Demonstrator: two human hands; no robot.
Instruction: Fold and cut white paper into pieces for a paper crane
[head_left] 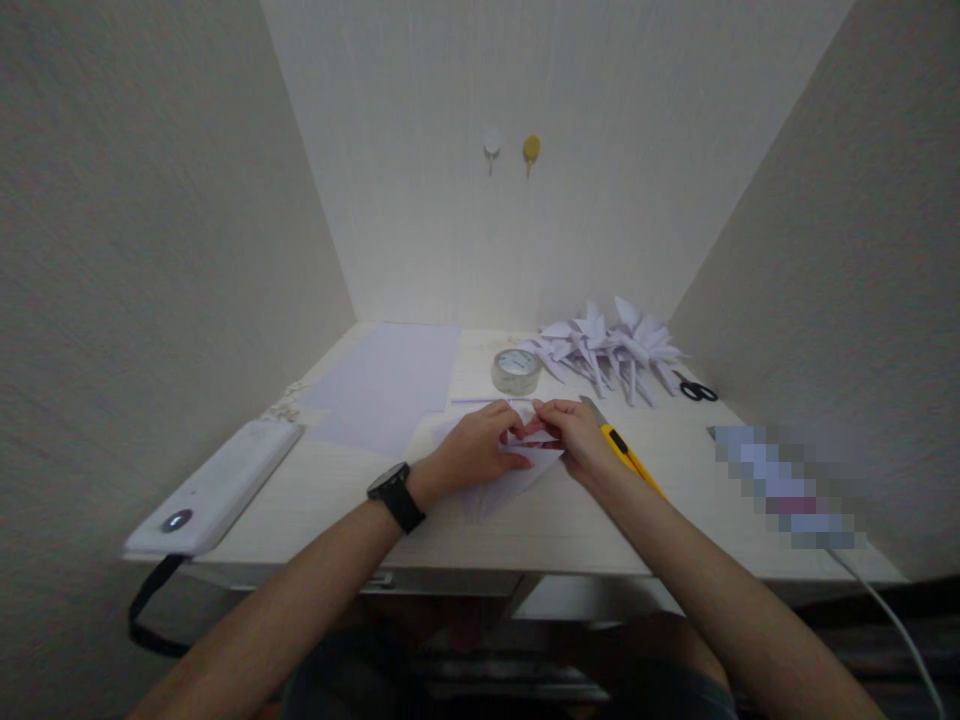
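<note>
A partly folded white paper [504, 485] lies on the pale wooden table [675, 500] in front of me. My left hand [472, 450], with a black watch on its wrist, presses on the paper's upper left part. My right hand [574, 432] pinches the paper's upper edge, fingertips meeting those of the left hand. Both hands hide the fold between them.
A yellow utility knife [626, 455] lies just right of my right hand. Behind are a tape roll [516, 371], a pile of folded white paper pieces [611, 352], black scissors [697, 390] and flat paper sheets [386, 385]. A white device [217, 487] lies at the left edge.
</note>
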